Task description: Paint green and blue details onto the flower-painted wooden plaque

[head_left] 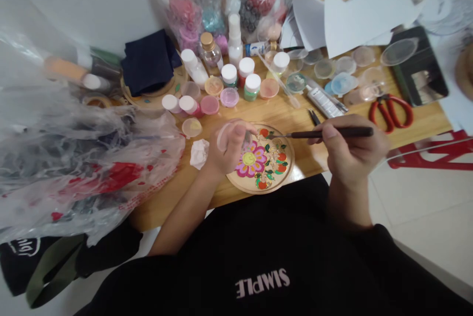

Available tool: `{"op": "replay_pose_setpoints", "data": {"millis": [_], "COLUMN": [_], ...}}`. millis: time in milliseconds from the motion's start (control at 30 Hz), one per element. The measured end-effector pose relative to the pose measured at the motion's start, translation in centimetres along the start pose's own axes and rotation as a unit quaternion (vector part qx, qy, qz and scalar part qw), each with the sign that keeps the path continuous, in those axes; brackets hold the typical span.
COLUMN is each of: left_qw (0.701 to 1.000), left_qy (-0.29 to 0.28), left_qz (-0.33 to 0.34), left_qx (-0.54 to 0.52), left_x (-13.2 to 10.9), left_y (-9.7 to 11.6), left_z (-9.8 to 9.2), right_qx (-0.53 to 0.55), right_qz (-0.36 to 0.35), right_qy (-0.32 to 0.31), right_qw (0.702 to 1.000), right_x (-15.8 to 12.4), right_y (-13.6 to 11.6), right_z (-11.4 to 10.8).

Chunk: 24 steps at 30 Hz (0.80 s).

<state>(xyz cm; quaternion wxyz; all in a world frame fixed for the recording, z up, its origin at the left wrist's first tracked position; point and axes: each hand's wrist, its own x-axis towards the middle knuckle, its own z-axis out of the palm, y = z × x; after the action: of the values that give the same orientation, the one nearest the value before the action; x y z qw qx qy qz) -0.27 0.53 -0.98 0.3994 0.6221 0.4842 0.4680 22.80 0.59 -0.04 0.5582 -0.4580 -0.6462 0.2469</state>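
Note:
A round wooden disc (286, 171) painted with a pink flower, green leaves and red fruit lies at the table's near edge. My left hand (225, 151) rests on the disc's left side, its fingers curled round a small clear lidded cup (224, 135). My right hand (349, 151) grips a thin dark brush (332, 133) held level, with the tip over the upper part of the disc.
Behind the disc stand several white-capped paint bottles (252, 85) and small paint cups (229, 97). Red scissors (391, 111) lie at the right, a crumpled tissue (199, 152) beside my left wrist. A heap of plastic bags (74, 158) fills the left; white paper (362, 11) sits at the back.

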Motion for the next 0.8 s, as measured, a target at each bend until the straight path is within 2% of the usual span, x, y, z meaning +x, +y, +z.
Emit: {"op": "replay_pose_setpoints", "data": {"millis": [367,500,800], "left_qw": [1.0,1.0,1.0], "left_qy": [-0.006,-0.003,-0.006], "left_qz": [0.023,0.018,0.002], "left_qx": [-0.005,-0.003,-0.009], "left_x": [0.03,0.02,-0.02], "left_y": [0.2,0.18,0.24], "left_z": [0.0,0.07,0.15], "right_qx": [-0.003,-0.01,-0.013], "right_qz": [0.0,0.014,0.011], "right_qy": [0.002,0.018,0.0], "right_qw": [1.0,1.0,1.0], "right_x": [-0.13,-0.29,-0.09], "right_y": [0.34,0.61,0.37], "right_z": [-0.13,-0.18,-0.18]}}
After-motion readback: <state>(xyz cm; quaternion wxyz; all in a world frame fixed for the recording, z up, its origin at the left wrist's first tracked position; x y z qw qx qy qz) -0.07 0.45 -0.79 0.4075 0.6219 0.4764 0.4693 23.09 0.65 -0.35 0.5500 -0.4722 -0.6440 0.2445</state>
